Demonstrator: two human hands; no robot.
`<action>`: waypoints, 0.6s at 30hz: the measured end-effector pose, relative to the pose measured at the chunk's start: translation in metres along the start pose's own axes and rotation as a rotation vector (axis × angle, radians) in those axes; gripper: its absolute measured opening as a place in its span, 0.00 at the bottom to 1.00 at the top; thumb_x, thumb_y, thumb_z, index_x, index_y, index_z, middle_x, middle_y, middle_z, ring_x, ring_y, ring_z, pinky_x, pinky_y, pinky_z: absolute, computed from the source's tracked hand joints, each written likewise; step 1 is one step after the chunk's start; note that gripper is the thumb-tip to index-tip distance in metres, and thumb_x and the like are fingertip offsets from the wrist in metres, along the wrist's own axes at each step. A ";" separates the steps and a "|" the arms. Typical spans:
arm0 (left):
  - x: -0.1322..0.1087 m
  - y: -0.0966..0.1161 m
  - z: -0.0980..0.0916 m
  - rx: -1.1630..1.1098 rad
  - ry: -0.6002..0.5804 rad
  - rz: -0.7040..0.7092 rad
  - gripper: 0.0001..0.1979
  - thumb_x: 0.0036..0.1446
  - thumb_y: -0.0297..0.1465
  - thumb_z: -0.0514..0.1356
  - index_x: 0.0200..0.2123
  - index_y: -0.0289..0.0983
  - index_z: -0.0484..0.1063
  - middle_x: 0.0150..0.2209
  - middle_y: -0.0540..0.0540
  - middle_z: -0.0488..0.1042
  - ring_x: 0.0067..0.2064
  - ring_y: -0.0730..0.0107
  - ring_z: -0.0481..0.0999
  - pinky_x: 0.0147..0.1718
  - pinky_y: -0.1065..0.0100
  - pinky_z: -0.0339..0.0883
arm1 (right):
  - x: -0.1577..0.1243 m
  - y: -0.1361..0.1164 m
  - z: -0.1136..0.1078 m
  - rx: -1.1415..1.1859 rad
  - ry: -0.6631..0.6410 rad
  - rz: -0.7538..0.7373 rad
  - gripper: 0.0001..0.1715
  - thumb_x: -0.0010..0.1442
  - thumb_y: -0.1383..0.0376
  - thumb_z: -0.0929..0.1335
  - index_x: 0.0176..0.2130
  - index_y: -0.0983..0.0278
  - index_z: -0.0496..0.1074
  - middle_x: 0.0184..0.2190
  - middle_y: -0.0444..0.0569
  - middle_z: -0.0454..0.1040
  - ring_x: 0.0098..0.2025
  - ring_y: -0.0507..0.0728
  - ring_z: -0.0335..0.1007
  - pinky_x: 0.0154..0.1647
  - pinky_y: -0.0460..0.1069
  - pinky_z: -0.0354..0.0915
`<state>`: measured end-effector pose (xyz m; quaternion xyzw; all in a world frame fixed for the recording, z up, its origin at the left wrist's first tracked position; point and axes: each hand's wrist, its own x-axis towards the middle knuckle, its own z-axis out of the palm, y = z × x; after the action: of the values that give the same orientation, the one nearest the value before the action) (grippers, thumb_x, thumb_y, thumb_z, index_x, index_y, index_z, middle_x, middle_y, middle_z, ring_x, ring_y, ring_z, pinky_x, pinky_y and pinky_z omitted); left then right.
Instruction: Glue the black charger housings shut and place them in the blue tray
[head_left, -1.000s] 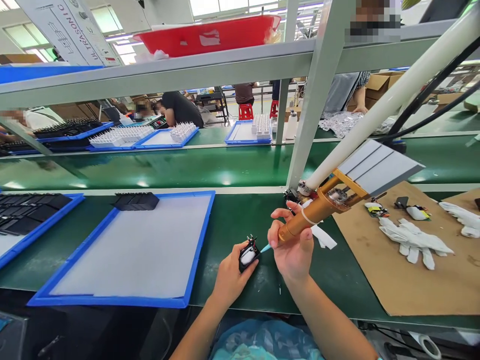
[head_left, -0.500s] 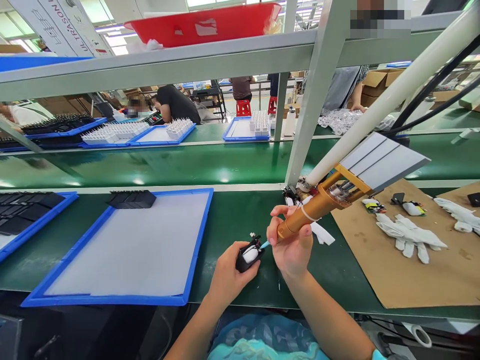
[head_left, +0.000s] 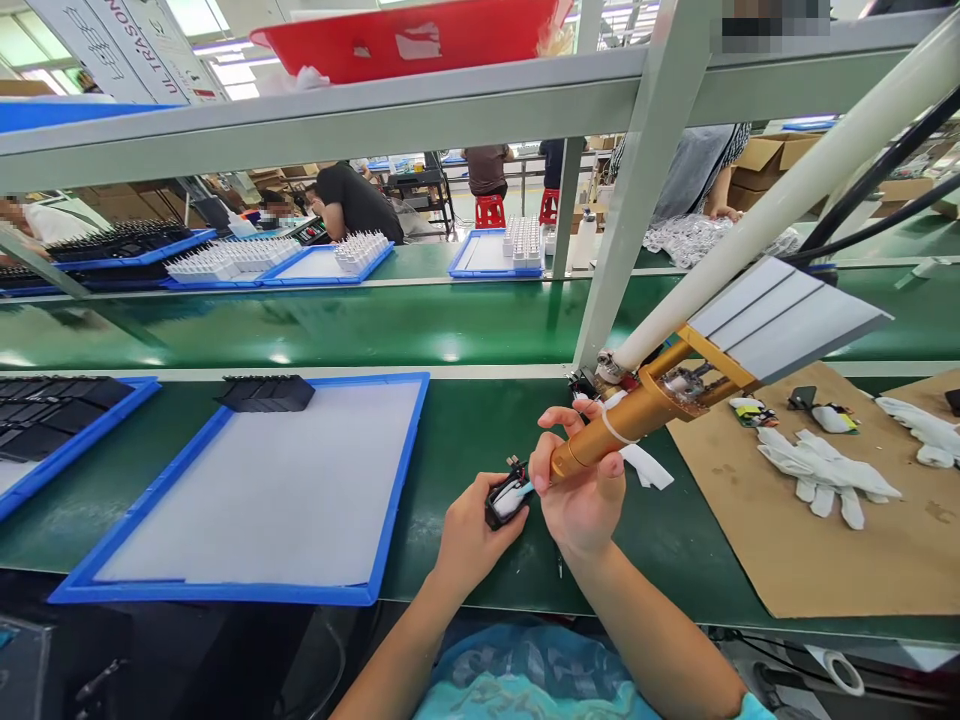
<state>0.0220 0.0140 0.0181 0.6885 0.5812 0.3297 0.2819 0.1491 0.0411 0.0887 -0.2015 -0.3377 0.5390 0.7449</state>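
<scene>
My left hand (head_left: 471, 535) is closed around a small black housing (head_left: 507, 496) with a white part inside and metal pins at its top. My right hand (head_left: 579, 492) grips the gold barrel of a dispensing tool (head_left: 624, 421), which hangs from a white tube (head_left: 787, 192) running up to the right. The tool's pale blue tip (head_left: 526, 488) touches the white part in the housing. Both hands hover just above the green bench (head_left: 465, 440).
A blue-rimmed tray with a white sheet (head_left: 262, 490) lies to the left, a black part (head_left: 266, 393) at its far corner. White gloves (head_left: 825, 470) and small parts rest on cardboard (head_left: 825, 540) at right. A shelf post (head_left: 622, 200) stands behind my hands. Other people work across the line.
The tool's tip has closed in from just beside the housing to touching its white part. My left hand has tilted the housing slightly and lifted it toward the tip.
</scene>
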 end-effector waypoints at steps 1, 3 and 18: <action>0.001 0.002 0.002 -0.006 0.002 0.014 0.13 0.53 0.35 0.61 0.42 0.40 0.67 0.37 0.48 0.77 0.35 0.66 0.76 0.34 0.68 0.67 | 0.000 0.000 0.001 0.013 -0.004 0.004 0.27 0.54 0.42 0.66 0.46 0.55 0.63 0.37 0.43 0.70 0.16 0.46 0.60 0.13 0.45 0.53; 0.003 0.006 0.004 -0.030 0.009 0.040 0.13 0.52 0.35 0.61 0.42 0.40 0.67 0.38 0.48 0.77 0.35 0.66 0.76 0.34 0.68 0.67 | -0.001 0.001 0.002 0.030 -0.008 0.010 0.28 0.53 0.42 0.67 0.46 0.55 0.63 0.37 0.43 0.70 0.16 0.46 0.60 0.13 0.45 0.53; 0.007 0.013 0.012 -0.092 0.044 0.116 0.13 0.50 0.33 0.62 0.41 0.40 0.68 0.39 0.48 0.78 0.37 0.65 0.77 0.36 0.67 0.68 | 0.000 0.000 0.002 0.035 -0.035 0.004 0.25 0.54 0.42 0.66 0.43 0.56 0.62 0.37 0.43 0.69 0.16 0.45 0.60 0.12 0.44 0.54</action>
<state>0.0403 0.0184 0.0214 0.6998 0.5306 0.3870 0.2809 0.1478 0.0404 0.0904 -0.1798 -0.3409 0.5498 0.7411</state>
